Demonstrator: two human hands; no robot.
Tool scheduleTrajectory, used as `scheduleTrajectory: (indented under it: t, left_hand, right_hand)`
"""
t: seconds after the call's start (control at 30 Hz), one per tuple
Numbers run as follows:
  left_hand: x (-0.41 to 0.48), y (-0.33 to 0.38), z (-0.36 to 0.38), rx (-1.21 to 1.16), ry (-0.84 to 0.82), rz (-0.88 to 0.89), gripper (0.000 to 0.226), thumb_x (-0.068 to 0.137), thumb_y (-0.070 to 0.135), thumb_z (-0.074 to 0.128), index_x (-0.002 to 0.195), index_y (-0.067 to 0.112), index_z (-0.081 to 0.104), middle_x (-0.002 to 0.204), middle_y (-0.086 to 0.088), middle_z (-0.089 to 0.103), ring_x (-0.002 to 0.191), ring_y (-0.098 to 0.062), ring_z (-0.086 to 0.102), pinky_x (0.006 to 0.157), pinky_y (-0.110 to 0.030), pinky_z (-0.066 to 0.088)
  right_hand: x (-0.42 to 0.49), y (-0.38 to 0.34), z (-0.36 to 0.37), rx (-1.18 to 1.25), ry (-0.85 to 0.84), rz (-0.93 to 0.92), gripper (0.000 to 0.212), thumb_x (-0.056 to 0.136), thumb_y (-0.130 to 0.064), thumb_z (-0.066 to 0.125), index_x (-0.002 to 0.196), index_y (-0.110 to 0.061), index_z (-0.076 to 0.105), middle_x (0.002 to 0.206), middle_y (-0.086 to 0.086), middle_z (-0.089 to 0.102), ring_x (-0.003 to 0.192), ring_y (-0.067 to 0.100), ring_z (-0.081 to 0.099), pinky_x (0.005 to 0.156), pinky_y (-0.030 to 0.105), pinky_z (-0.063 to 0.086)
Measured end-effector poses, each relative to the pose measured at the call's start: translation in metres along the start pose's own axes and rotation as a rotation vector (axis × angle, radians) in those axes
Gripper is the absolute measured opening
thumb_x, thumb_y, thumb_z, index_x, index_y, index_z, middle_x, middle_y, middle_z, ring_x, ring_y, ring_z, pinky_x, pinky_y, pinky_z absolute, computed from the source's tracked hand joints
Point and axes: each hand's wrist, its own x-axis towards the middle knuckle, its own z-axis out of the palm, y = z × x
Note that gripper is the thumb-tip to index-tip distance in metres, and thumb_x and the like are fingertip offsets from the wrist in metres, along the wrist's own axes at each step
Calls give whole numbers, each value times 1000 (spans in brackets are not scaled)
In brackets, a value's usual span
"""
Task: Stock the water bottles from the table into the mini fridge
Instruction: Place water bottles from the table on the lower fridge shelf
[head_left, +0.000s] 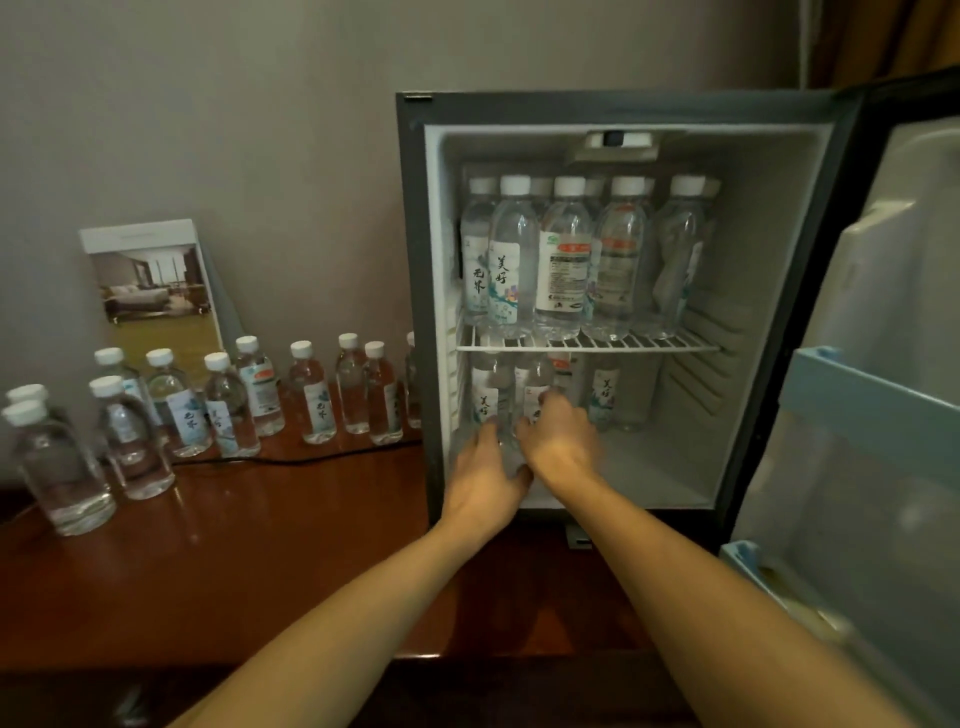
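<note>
The mini fridge (415, 291) stands open on the wooden table (249, 545). Its wire shelf (587, 343) carries several upright water bottles (563, 260). Below the shelf stand more bottles. My left hand (485, 483) grips a clear bottle (488, 405) at the lower left of the fridge floor. My right hand (558, 441) grips the bottle beside it (535, 387). Both hands sit side by side, just inside the fridge opening. Several white-capped bottles (228, 410) stand on the table to the left.
The fridge door (872, 374) hangs open at the right with pale blue door shelves. A printed card (156, 286) leans on the wall behind the table bottles. A black cable (311, 460) runs along the table toward the fridge.
</note>
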Motion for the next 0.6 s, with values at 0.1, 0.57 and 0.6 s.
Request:
scheduleTrajectory:
  t: [0.1, 0.57, 0.6]
  left_hand:
    - [-19, -2, -25, 37, 51, 30, 49, 93, 37, 69, 138, 24, 54, 127, -5, 68, 116, -28, 65, 87, -39, 54]
    - [-69, -86, -160, 32, 255, -88, 12, 92, 35, 59, 100, 27, 64, 87, 0, 70, 85, -29, 68, 60, -35, 44]
    - [-72, -94, -170, 30, 282, -108, 12, 92, 33, 59, 101, 27, 64, 90, -1, 71, 88, -29, 68, 61, -35, 43]
  right_hand:
    - [-29, -21, -15, 3, 60, -126, 22, 101, -30, 59, 119, -18, 66, 108, 5, 73, 99, 26, 69, 72, 31, 47]
    - [-104, -158, 41, 80, -19, -447, 17, 99, -28, 56, 108, -24, 69, 99, 0, 75, 91, 22, 70, 79, 41, 60]
    - [-107, -167, 50, 85, -32, -459, 17, 99, -29, 57, 109, -23, 69, 99, -1, 75, 90, 21, 70, 80, 42, 61]
